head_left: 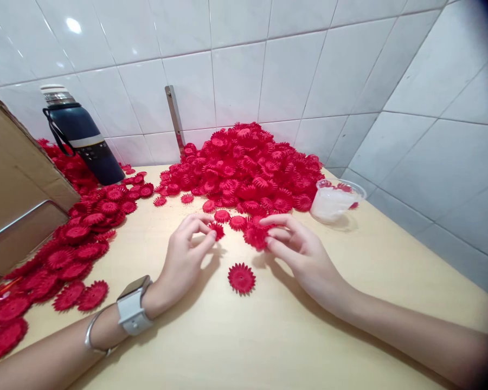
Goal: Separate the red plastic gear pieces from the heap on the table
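Observation:
My left hand (189, 246), with a watch and a bangle at the wrist, pinches a small red petal disc (217, 231) between thumb and fingers. Opposite it, my right hand (299, 246) grips a larger red fringed flower piece (256, 234), its edges slightly blurred. Between the hands and nearer to me, a single flat red disc with a toothed edge (241, 279) lies on the table. Just beyond the fingertips are loose discs (238, 222) at the foot of a big heap of red flower pieces (244, 168).
A clear plastic cup (335, 203) with white contents and red bits stands at the right. On the left are more red discs (77, 254), a dark blue bottle (83, 141) and a cardboard box (20, 173). A metal strip (174, 116) leans against the tiled wall (239, 76).

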Tool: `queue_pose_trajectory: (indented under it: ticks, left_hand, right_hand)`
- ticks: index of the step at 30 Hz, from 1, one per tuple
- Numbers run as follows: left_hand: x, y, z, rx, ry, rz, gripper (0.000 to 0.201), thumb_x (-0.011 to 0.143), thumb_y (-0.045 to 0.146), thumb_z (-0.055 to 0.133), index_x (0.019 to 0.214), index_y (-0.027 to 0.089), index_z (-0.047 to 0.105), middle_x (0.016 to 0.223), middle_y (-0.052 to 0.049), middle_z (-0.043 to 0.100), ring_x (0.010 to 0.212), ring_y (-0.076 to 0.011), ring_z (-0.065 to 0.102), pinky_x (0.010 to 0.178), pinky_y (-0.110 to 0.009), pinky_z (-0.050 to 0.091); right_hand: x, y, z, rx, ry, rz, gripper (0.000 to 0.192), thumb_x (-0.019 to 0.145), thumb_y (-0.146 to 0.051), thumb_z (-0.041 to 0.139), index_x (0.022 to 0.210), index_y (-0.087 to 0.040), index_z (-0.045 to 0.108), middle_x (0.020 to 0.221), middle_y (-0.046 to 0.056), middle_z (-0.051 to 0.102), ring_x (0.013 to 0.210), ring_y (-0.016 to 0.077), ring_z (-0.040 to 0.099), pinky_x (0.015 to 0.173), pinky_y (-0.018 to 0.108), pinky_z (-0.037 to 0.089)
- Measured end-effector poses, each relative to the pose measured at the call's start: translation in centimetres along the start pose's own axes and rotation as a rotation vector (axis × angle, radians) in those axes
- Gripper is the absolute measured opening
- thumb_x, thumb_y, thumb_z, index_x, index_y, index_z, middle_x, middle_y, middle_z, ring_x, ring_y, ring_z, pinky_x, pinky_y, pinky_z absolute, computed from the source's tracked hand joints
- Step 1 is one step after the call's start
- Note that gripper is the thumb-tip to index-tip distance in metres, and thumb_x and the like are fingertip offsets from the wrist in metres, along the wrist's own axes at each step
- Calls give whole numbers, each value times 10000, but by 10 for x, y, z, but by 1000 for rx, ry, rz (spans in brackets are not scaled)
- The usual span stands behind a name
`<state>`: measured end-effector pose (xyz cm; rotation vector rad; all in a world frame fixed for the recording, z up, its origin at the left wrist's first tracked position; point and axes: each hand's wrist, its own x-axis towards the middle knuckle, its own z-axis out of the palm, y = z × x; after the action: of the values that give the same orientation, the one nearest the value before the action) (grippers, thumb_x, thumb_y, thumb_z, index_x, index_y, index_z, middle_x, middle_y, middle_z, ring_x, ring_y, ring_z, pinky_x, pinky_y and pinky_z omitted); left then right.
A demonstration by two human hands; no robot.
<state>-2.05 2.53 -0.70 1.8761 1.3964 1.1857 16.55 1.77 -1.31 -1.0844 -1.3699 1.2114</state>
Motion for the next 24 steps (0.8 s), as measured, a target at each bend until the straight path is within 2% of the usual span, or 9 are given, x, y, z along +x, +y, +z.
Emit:
queue_pose_trajectory:
  ticks: [2, 5, 8, 10, 12, 14, 16, 21, 24]
  left_hand:
    - [4, -8, 0, -22, 92, -70, 145, 776, 242, 527, 654, 170, 494, 986, -31, 516, 908, -174, 536, 762, -295, 438]
    - [9, -17, 0, -5, 142, -103, 144, 723, 268, 597, 801, 191, 504, 1026, -26, 502, 910, -176, 540, 779, -311, 433]
    - [9, -15, 1, 45, 116, -66, 130, 737, 216, 581, 851, 197, 520, 1011, -26, 502, 949, -170, 517, 797, -297, 419]
    - [7, -9, 0, 75, 66, 2, 59, 761, 196, 554, 817, 192, 538, 1000, -29, 506, 975, -168, 498, 813, -290, 409]
    - [4, -3, 1, 103, 14, 87, 35, 781, 185, 532, 811, 193, 549, 980, -29, 514, 986, -167, 485, 849, -299, 388]
    - [1, 1, 1, 124, -40, 145, 59, 787, 170, 523, 828, 196, 558, 958, -28, 520, 979, -168, 481, 875, -311, 368]
    - [0, 1, 2, 114, -77, 153, 85, 785, 153, 519, 840, 196, 568, 955, -32, 520, 968, -169, 484, 871, -310, 372]
    - [4, -8, 4, -37, -63, 64, 83, 780, 150, 515, 818, 189, 577, 949, -34, 507, 934, -160, 507, 814, -276, 421]
    - [6, -10, 4, -70, -48, 26, 57, 771, 161, 525, 786, 183, 576, 936, -32, 510, 898, -153, 520, 783, -263, 432]
  right_hand:
    - [3, 1, 0, 5, 110, -8, 196, 755, -251, 530, 942, -219, 481, 826, 10, 603, 764, 164, 587, 643, 293, 472]
    - [5, 4, 0, -57, 160, -40, 246, 743, -288, 557, 970, -226, 485, 1051, 55, 561, 957, 210, 537, 721, 338, 468]
    - [4, 5, -1, -166, 133, -97, 234, 763, -270, 534, 990, -231, 492, 1076, 63, 535, 919, 211, 538, 715, 368, 469]
    - [1, 4, -1, -291, 45, -243, 156, 769, -221, 526, 925, -213, 525, 1008, 64, 550, 912, 210, 525, 764, 392, 446]
    - [-3, 2, 0, -439, -73, -472, 100, 756, -162, 535, 851, -189, 547, 952, 73, 561, 940, 219, 497, 817, 412, 403]
    - [-7, 1, 1, -546, -153, -691, 114, 737, -111, 536, 833, -171, 550, 922, 84, 569, 938, 227, 486, 820, 420, 381]
    - [-11, 1, 1, -589, -194, -839, 150, 723, -74, 517, 844, -158, 547, 891, 90, 576, 912, 229, 494, 795, 417, 378]
    - [-21, -11, 9, -567, -307, -969, 109, 696, -88, 492, 777, -128, 554, 785, 103, 573, 800, 218, 520, 716, 388, 402]
    - [-32, -26, 34, -525, -588, -925, 62, 722, -129, 505, 679, -139, 548, 623, 34, 556, 649, 151, 519, 731, 329, 410]
